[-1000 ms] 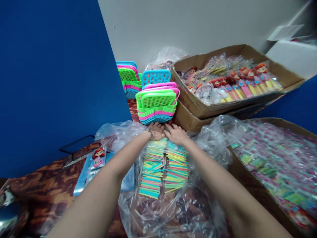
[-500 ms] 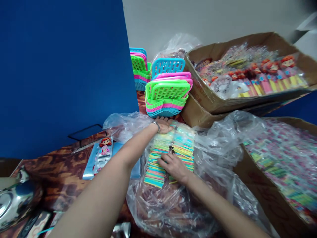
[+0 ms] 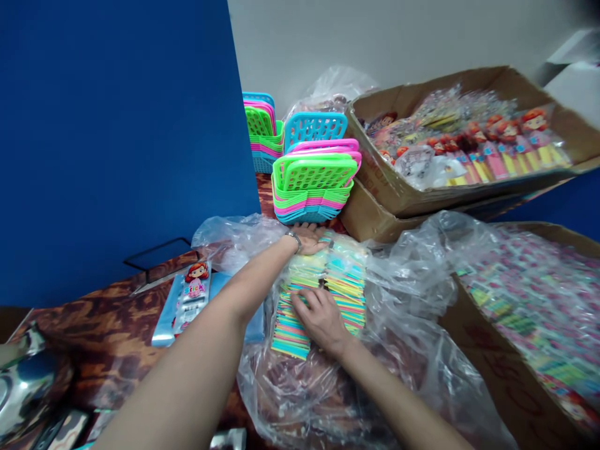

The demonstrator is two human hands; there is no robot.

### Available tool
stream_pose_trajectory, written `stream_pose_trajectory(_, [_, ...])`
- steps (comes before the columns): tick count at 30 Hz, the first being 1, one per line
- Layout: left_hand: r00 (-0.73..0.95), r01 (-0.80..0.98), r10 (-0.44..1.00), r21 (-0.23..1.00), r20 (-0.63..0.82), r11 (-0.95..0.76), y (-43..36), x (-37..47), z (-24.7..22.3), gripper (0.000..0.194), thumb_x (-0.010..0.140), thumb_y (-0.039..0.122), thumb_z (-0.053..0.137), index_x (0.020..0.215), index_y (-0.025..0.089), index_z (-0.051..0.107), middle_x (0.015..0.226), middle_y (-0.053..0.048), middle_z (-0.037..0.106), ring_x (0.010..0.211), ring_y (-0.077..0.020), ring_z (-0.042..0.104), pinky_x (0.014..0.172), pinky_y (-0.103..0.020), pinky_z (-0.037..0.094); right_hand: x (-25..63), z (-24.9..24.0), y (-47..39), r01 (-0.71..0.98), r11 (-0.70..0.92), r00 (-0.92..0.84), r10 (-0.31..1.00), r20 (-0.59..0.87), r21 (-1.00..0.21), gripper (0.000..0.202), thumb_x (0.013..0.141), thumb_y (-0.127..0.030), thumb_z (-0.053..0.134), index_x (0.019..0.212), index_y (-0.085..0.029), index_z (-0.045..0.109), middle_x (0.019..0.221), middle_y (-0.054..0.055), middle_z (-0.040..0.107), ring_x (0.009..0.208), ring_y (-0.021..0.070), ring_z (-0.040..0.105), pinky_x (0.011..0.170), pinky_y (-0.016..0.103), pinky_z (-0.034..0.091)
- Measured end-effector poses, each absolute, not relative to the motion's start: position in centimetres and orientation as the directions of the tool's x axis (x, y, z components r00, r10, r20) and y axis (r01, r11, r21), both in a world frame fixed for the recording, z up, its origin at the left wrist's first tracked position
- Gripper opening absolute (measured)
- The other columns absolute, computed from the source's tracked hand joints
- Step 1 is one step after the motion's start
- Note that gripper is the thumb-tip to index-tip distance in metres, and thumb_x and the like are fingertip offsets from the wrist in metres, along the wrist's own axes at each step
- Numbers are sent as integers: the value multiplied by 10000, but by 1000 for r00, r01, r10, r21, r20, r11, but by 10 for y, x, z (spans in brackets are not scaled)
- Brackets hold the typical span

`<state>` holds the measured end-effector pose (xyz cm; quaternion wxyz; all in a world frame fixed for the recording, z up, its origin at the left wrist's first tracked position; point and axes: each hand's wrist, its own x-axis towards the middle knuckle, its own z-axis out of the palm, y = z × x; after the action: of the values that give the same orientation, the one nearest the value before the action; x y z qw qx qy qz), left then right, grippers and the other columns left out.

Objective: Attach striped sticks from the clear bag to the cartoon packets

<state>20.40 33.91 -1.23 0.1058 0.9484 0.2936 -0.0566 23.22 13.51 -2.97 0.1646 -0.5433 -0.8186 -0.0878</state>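
Note:
Many thin yellow, blue and pink sticks [image 3: 291, 328] lie in two side-by-side stacks on a clear plastic bag [image 3: 309, 400]. My left hand [image 3: 308, 238], with a bracelet at the wrist, rests with spread fingers at the far end of the stacks, just in front of the nested baskets [image 3: 314, 181]. My right hand [image 3: 321, 317] lies over the middle of the sticks, fingers apart and palm down, touching the left stack. Neither hand is closed on anything.
An open carton [image 3: 403, 197] of doll-printed packets stands at the back right. Another carton [image 3: 501, 369] of wrapped items is at the right. Left of my forearm lie a printed packet [image 3: 193, 294], blue film [image 3: 164, 319] and a black wire frame [image 3: 150, 259]. A shiny metal object [image 3: 28, 381] sits far left.
My right hand has shifted slightly left and nearer to me over the sticks. My left hand remains at their far end. The view has moved a little.

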Motion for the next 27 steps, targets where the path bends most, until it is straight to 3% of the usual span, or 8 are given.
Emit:
stream_pose_trajectory(3, [809,585,554,173,-195,-793,339,204,-12,405,877,408,447,1223,199,468,1233,-114,509,1046,-264,516,860,-471,432,246,-18,139,948,306,-234,861,452,-91,213,854,-264,489,1031,-231,604,999,78,613,967,212,478,874,383,355])
stream_pose_trajectory(6, [798,597,558,175,-228,-783,338,204,-12,553,861,569,284,1321,273,369,1298,-108,482,1109,-325,444,888,-510,351,268,1,154,972,163,-64,875,480,-168,253,874,-308,432,1022,-213,613,997,85,612,948,214,492,877,370,345])
stream_pose_trajectory(9, [794,602,557,182,-245,-778,337,203,-12,582,849,585,233,1346,294,319,1299,-92,483,1114,-329,429,880,-497,325,292,20,182,963,-65,167,906,388,-263,360,913,-324,295,1053,-179,593,970,97,615,913,213,503,842,338,346])
stream_pose_trajectory(11, [793,602,554,185,-252,-777,337,203,-12,593,844,577,235,1354,282,303,1313,-93,466,1127,-328,416,893,-488,307,304,26,206,944,-224,286,923,258,-243,404,915,-351,253,1111,-181,562,1025,99,601,952,226,493,846,333,340])
stream_pose_trajectory(16, [799,593,547,174,-251,-786,338,202,-10,572,841,526,282,1350,264,313,1351,-88,422,1148,-308,402,931,-460,290,311,14,250,940,-330,325,944,-60,-91,475,906,-398,210,1277,-194,425,1236,128,502,1082,267,452,905,401,300])
stream_pose_trajectory(27, [790,608,565,176,-240,-774,334,200,-12,546,844,513,295,1346,301,311,1353,-64,428,1121,-308,422,917,-452,304,317,-14,255,947,-311,291,935,-203,-74,560,887,-530,91,1300,-296,387,1240,93,513,1093,284,457,882,460,304])
